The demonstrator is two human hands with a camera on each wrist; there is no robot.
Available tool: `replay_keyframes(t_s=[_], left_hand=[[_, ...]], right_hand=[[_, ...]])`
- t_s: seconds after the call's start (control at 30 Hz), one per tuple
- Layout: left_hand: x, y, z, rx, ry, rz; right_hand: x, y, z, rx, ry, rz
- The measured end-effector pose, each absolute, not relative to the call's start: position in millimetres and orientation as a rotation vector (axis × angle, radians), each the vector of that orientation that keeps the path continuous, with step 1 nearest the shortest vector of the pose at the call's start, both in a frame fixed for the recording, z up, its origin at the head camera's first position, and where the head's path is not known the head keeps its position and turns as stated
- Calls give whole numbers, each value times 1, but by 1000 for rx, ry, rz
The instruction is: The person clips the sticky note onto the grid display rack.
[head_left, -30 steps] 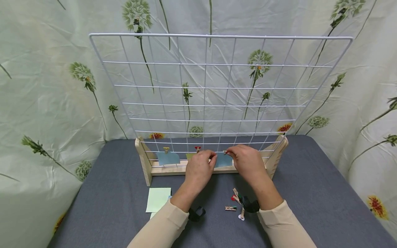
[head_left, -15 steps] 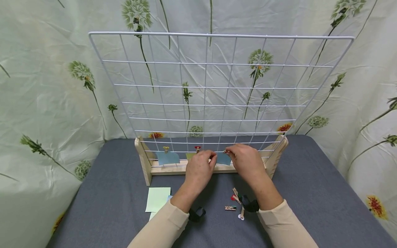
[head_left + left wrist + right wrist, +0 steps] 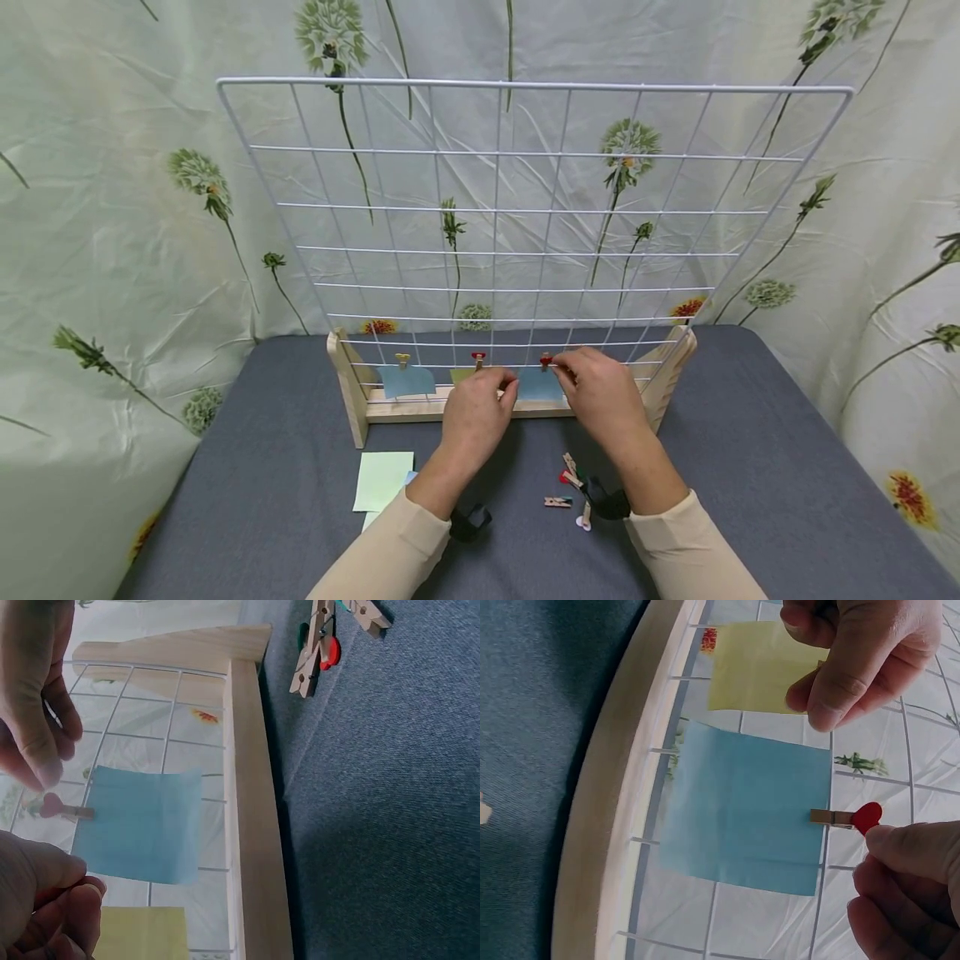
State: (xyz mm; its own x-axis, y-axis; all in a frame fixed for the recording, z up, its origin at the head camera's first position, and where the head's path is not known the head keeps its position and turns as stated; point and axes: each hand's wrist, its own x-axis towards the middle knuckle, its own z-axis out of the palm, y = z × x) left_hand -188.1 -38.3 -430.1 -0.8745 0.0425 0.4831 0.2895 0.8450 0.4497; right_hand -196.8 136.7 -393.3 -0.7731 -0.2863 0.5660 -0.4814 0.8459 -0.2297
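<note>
A blue sticky note (image 3: 750, 810) hangs from a wire of the white grid, held by a wooden clothespin with a red heart (image 3: 867, 817). My right hand (image 3: 606, 390) is just right of that clothespin, its fingertips right at the heart's edge and not around it. My left hand (image 3: 480, 408) hovers by the note's upper left corner, fingers loosely bent with nothing between them. Further left hang a yellow note (image 3: 757, 667), partly hidden behind my left hand in the head view, and another blue note (image 3: 407, 382) under a yellow-topped clothespin (image 3: 402, 360).
The wire grid (image 3: 495, 212) stands in a wooden base (image 3: 405, 414) on a dark grey cloth. Several loose clothespins (image 3: 557, 502) lie by my right wrist. Pale green notes (image 3: 382, 482) lie left of my left forearm, with a blue edge showing beneath.
My right fingers have let go of the heart clothespin and moved slightly right, so it shows on the note. My left hand has drawn slightly left, away from the note's corner.
</note>
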Motion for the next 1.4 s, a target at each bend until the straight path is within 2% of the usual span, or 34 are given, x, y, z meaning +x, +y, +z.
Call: replay_keyframes(t_s=[0.53, 1.4], left_hand=[[-175, -51, -447, -190, -2627, -771], [-149, -97, -464, -62, -2752, -760]], right_hand=[[-185, 147, -416, 463, -2629, 557], [-171, 179, -443, 379, -2898, 673]])
